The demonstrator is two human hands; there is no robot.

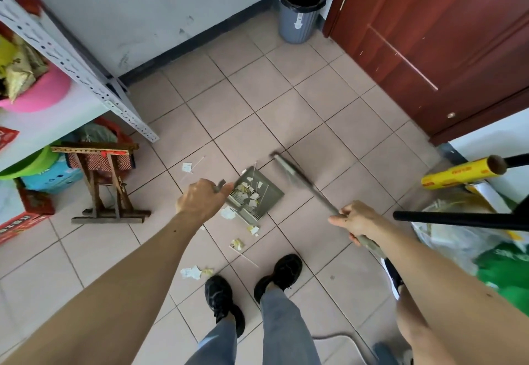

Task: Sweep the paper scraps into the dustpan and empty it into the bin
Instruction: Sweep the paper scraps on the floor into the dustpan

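Halfway there — the left hand (200, 198) grips the grey plastic dustpan (257, 196) already holding scraps, the right hand (355, 220) clasps the blurred grey broom (297, 177), white and yellow paper scraps (191, 271) still litter the tiled floor (329, 101) — the black-lined grey bin (300, 12) awaits.

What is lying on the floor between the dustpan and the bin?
Nothing: in the head view, only bare floor tiles lie between the dustpan and the bin.

Beige tiled floor (329, 107) meets a scuffed white wall (143, 7), red-brown door (443, 35), grey metal shelving (71, 58).
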